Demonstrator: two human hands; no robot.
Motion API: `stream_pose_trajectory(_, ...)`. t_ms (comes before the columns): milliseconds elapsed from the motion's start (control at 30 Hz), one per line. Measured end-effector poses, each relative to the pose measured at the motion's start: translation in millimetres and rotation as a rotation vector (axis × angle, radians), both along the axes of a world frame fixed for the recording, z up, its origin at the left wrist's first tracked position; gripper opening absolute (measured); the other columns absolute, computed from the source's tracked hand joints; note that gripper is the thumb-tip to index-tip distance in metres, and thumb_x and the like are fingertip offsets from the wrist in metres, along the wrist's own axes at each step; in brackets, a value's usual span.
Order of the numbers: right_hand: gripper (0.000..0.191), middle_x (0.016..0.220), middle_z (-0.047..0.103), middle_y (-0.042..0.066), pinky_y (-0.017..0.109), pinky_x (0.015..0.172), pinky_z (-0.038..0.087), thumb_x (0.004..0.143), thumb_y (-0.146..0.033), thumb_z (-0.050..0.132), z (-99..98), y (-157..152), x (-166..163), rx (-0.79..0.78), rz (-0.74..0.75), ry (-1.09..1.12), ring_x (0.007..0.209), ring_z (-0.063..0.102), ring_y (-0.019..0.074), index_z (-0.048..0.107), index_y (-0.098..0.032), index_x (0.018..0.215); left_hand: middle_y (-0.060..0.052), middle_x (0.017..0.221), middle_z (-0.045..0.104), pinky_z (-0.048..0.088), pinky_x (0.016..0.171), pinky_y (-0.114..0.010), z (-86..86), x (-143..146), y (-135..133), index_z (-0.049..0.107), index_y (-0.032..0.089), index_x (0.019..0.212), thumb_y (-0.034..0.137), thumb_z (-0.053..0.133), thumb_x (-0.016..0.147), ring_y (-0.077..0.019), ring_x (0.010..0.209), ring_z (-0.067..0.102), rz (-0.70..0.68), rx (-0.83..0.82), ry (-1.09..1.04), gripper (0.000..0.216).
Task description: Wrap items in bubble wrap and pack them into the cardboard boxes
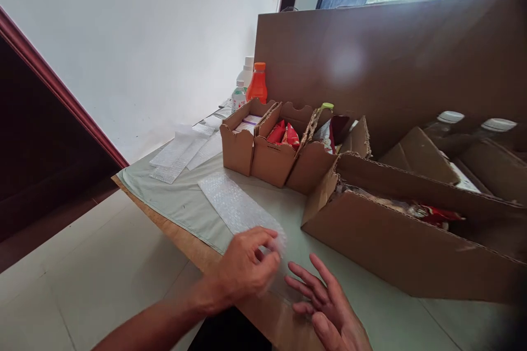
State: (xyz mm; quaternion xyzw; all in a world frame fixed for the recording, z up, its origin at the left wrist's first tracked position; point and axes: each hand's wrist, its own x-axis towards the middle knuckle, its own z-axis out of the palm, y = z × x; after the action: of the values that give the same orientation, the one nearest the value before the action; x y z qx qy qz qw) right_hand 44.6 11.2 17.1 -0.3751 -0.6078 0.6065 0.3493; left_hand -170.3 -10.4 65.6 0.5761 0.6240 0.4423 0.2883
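A sheet of bubble wrap [234, 203] lies flat on the green-covered table [181, 203], running from near the small boxes toward me. My left hand [245, 269] pinches the sheet's near end between thumb and fingers. Just to the right, my right hand [329, 304] rests palm up on the table with fingers spread, holding nothing, its fingertips close to the wrap's near corner.
Three small open cardboard boxes [272, 145] with red snack packets stand at mid-table. A long cardboard box [395, 241] lies to the right. Behind them leans a big cardboard panel [391, 60]. Bottles [257, 83] stand at the far end, more bubble wrap strips [181, 153] at left. The table edge drops to tiled floor.
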Motion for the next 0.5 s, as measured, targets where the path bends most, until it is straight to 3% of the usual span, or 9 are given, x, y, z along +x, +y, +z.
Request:
stream_pose_trajectory(100, 0.088, 0.136, 0.067, 0.017, 0.041, 0.09, 0.061, 0.087, -0.064, 0.067, 1.8, 3, -2, -0.133, -0.102, -0.019, 0.117, 0.07, 0.0307, 0.031, -0.026, 0.159, -0.009, 0.129, 0.073, 0.06, 0.077, -0.03, -2.6, 32, -11, 0.075, 0.023, 0.109, 0.033, 0.065, 0.087, -0.0241, 0.109, 0.072, -0.167, -0.061, -0.332, 0.026)
stream_pose_trajectory(167, 0.085, 0.118, 0.075, 0.012, 0.038, 0.084, 0.062, 0.085, -0.059, 0.072, -0.1, 7, 8, -0.168, -0.192, -0.1, 0.103, 0.074, 0.0283, 0.038, -0.025, 0.155, -0.01, 0.134, 0.07, 0.06, 0.088, -0.038, -5.6, 34, -17, 0.073, 0.025, 0.118, 0.036, 0.065, 0.089, -0.0259, 0.112, 0.07, -0.205, -0.068, -0.344, 0.032)
stream_pose_trajectory(267, 0.077, 0.09, 0.076, 0.006, 0.03, 0.07, 0.061, 0.085, -0.059, 0.071, -2.5, 14, 35, -0.138, -0.29, -0.217, 0.077, 0.073, 0.0222, 0.05, -0.019, 0.147, -0.011, 0.134, 0.069, 0.052, 0.106, -0.047, -15.3, 12, -21, 0.073, 0.024, 0.114, 0.031, 0.063, 0.09, -0.0278, 0.122, 0.065, -0.117, -0.007, -0.134, 0.027)
stream_pose_trajectory(333, 0.075, 0.078, 0.073, 0.002, 0.028, 0.063, 0.058, 0.084, -0.06, 0.07, -1.6, 19, 57, -0.119, -0.29, -0.298, 0.066, 0.068, 0.0191, 0.054, -0.017, 0.144, -0.012, 0.131, 0.069, 0.05, 0.109, -0.05, -23.7, -12, -18, 0.072, 0.022, 0.111, 0.026, 0.06, 0.091, -0.0281, 0.124, 0.063, -0.04, 0.056, 0.055, 0.024)
stream_pose_trajectory(500, 0.077, 0.075, 0.071, 0.002, 0.026, 0.058, 0.054, 0.074, -0.06, 0.076, 6.4, 24, 112, -0.116, -0.429, -0.424, 0.067, 0.066, 0.0193, 0.061, -0.018, 0.136, -0.016, 0.134, 0.066, 0.048, 0.108, -0.055, -44.2, -61, 6, 0.069, 0.021, 0.116, 0.029, 0.058, 0.089, -0.0337, 0.125, 0.059, 0.153, 0.049, 0.49, 0.031)
